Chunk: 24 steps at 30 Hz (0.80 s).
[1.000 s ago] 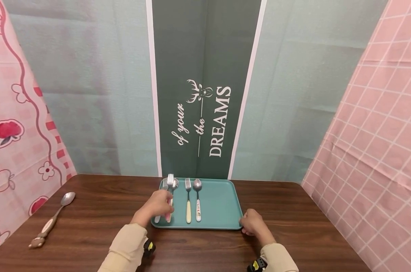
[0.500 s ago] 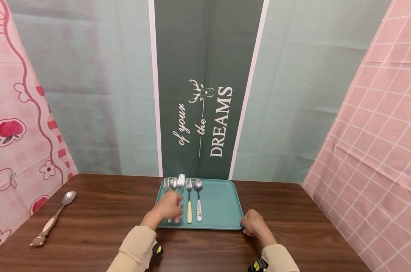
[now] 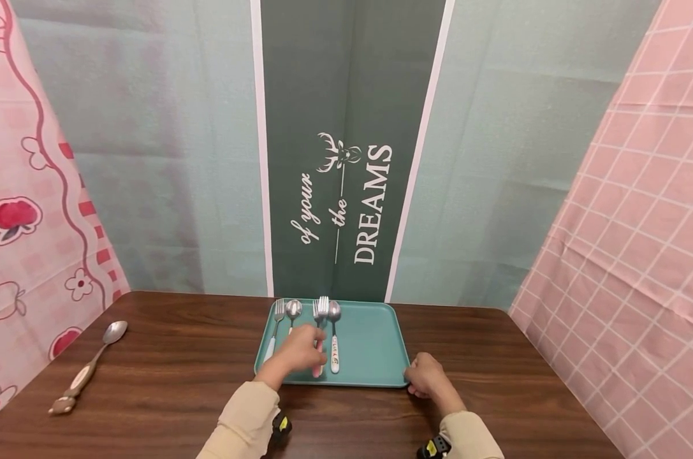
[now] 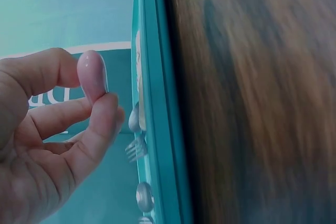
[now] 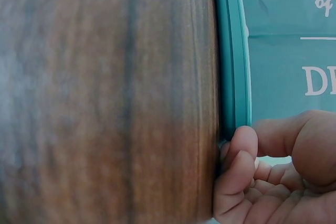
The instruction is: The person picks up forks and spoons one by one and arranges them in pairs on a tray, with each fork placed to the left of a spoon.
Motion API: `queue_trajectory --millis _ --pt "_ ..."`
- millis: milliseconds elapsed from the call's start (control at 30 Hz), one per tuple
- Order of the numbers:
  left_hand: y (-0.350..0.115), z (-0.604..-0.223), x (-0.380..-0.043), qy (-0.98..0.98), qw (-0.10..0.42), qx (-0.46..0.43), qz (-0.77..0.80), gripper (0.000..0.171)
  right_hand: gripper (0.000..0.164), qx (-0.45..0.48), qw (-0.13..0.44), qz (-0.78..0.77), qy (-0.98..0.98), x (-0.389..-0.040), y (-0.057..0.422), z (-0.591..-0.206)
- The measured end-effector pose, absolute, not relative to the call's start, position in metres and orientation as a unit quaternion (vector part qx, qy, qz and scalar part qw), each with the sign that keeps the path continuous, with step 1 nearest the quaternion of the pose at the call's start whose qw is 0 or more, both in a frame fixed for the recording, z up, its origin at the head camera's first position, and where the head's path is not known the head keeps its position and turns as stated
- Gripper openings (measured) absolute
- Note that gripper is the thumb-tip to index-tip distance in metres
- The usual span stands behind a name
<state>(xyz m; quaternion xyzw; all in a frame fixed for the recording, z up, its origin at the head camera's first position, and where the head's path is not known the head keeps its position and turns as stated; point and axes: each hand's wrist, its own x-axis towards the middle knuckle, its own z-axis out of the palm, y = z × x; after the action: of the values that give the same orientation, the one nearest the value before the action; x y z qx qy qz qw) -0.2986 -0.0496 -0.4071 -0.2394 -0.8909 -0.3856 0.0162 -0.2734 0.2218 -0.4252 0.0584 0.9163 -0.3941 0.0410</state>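
Observation:
My left hand [image 3: 303, 349] pinches a fork with a pink handle [image 4: 92, 74] and holds it upright above the teal tray [image 3: 372, 344]. Its tines [image 3: 324, 305] overlap another fork [image 3: 315, 310], mostly hidden behind. Just right lies a spoon [image 3: 335, 354] with a patterned white handle. At the tray's left side are a fork with a pale handle [image 3: 269, 349] and a spoon [image 3: 293, 309], whose handle my left hand covers. My right hand [image 3: 425, 375] grips the tray's near right corner, thumb and fingers at the rim [image 5: 241, 77].
A long spoon with a brown, figure-ended handle [image 3: 79, 381] lies on the wooden table [image 3: 168, 382] at far left. A printed cloth [image 3: 346, 159] hangs behind the table, and pink cloths [image 3: 639, 255] hang at both sides.
My left hand has carried the pink-handled fork rightward, from over the left fork and spoon to over the middle fork. The right hand stays at the tray corner.

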Motion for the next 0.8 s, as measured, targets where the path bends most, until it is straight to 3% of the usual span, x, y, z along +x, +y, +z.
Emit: queue_trajectory --millis 100,500,800 --pt "-0.045 -0.405 -0.298 -0.884 0.006 -0.237 -0.404 0.02 0.016 0.058 0.04 -0.393 0.917 -0.274 0.221 -0.426" --pt "-0.025 -0.409 -0.309 -0.891 0.047 -0.258 -0.37 0.017 0.016 0.055 0.042 -0.388 0.919 -0.274 0.222 -0.425" --pt "-0.011 -0.404 -0.305 -0.882 0.03 -0.269 -0.386 0.016 0.016 0.055 0.041 -0.387 0.919 -0.275 0.222 -0.425"
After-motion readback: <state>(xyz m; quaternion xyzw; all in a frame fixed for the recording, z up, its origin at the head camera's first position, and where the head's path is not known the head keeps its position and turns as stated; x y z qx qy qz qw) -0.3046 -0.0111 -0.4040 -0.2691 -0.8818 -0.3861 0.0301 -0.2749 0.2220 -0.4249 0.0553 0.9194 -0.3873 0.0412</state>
